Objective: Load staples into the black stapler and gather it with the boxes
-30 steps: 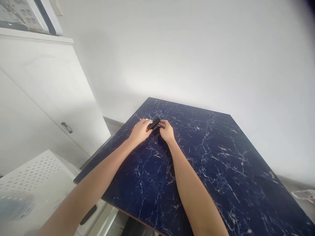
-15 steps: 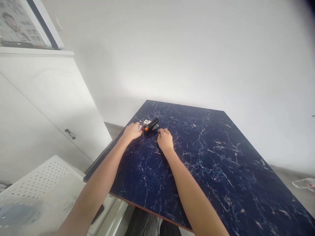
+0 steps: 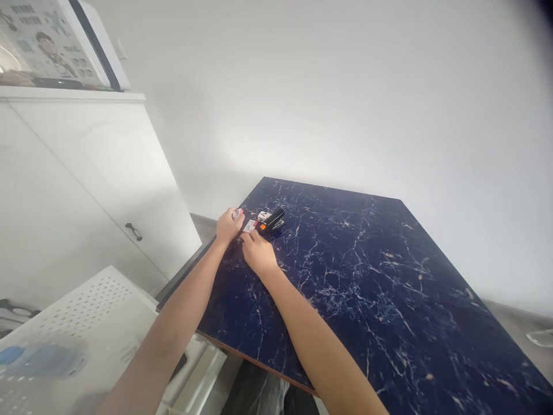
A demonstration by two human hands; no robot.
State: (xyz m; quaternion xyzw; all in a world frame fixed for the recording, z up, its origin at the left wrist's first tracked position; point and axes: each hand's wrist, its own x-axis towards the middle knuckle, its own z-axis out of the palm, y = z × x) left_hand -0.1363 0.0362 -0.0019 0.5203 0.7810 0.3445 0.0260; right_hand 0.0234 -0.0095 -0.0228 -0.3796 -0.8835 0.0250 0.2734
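My left hand [image 3: 228, 227] is closed round a small white-and-red packet [image 3: 237, 214] at the table's left side. Just right of it, my right hand [image 3: 258, 252] has its curled fingers at the lower edge of a small white-and-red box [image 3: 249, 225]; the fingertips are partly hidden. A black stapler [image 3: 273, 219] with an orange patch lies beyond the right hand, tilted up to the right. Touching or close behind the stapler is a small white box [image 3: 263, 216] with dark print.
The dark blue marbled table [image 3: 345, 259] stands against a white wall. White cabinets [image 3: 86, 173] rise at the left. A perforated white surface [image 3: 95, 305] with a clear plastic bottle [image 3: 47, 360] sits lower left. A clear plastic item [image 3: 541, 338] lies far right.
My right hand has moved left from beside the stapler to the white-and-red box. My left hand has turned upward with a packet showing in it. The view has shifted slightly left.
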